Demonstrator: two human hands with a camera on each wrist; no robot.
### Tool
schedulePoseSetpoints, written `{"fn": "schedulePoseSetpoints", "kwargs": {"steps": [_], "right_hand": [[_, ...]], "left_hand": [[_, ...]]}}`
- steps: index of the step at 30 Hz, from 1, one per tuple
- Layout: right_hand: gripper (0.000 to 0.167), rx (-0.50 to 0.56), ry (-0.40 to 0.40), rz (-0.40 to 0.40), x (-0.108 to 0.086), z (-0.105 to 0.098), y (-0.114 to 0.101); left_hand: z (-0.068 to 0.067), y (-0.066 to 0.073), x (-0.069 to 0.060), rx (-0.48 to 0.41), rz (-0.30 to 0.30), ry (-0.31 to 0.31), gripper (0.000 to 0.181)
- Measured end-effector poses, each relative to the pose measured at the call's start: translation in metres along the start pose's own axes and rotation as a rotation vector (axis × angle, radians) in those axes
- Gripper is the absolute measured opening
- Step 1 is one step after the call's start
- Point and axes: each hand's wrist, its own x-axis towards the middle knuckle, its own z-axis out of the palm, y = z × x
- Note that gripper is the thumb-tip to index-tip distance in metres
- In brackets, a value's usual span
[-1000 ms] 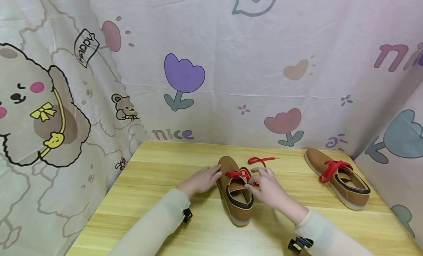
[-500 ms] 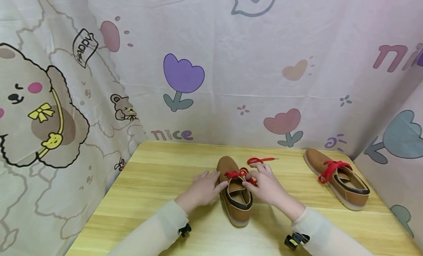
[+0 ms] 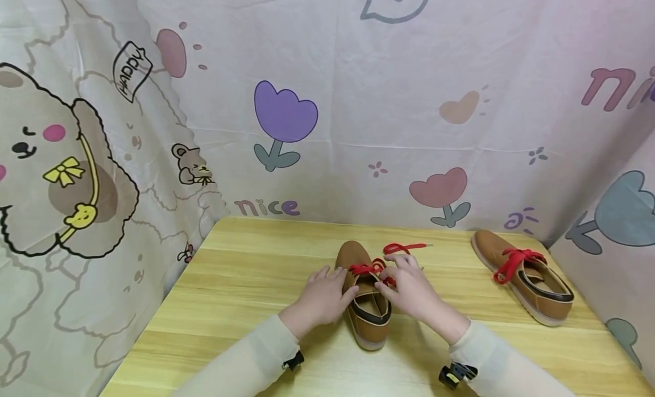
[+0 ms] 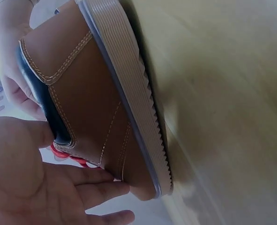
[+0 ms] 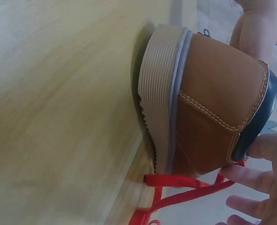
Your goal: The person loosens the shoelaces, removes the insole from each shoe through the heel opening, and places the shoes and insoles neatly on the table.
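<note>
A brown shoe [image 3: 372, 335] with red laces [image 3: 362, 269] stands upright on the table, toe pointing away. At its left side is my left hand [image 3: 321, 299], palm turned to the shoe. In the left wrist view its fingers [image 4: 98, 190] reach nearly straight along the upper, and its thumb [image 4: 42, 133] lies near the dark collar. My right hand [image 3: 409, 289] is at the shoe's right edge. Its thumb [image 5: 265, 146] and forefinger [image 5: 246, 178] touch around the collar's front end and the lace, the other fingers loose. A loose lace end [image 3: 409, 247] trails on the table.
A matching brown shoe [image 3: 544, 300], its red lace tied in a bow, stands at the right end of the wooden table [image 3: 245, 260]. Printed cloth [image 3: 358, 101] hangs behind the table and at both sides.
My left hand has drawn back from the toe along the shoe's side, its thumb now nearer the opening. My right hand has come slightly left against the shoe's edge. The shoe has hardly moved.
</note>
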Motion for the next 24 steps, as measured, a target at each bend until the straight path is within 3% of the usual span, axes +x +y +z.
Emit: {"fn": "schedulePoseSetpoints", "kwargs": {"steps": [19,22,24], "right_hand": [[0.016,-0.053,0.021,-0.017,-0.001,-0.001,-0.009],[0.019,-0.076,0.051,-0.025,0.002,-0.003,-0.011],[0.021,-0.099,0.072,-0.042,0.005,-0.004,-0.013]], "left_hand": [[-0.008,-0.015,0.01,-0.018,0.097,-0.039,0.059],[-0.009,-0.014,0.011,-0.019,0.101,-0.001,0.059],[-0.009,-0.012,0.012,-0.004,0.099,0.059,0.058]]}}
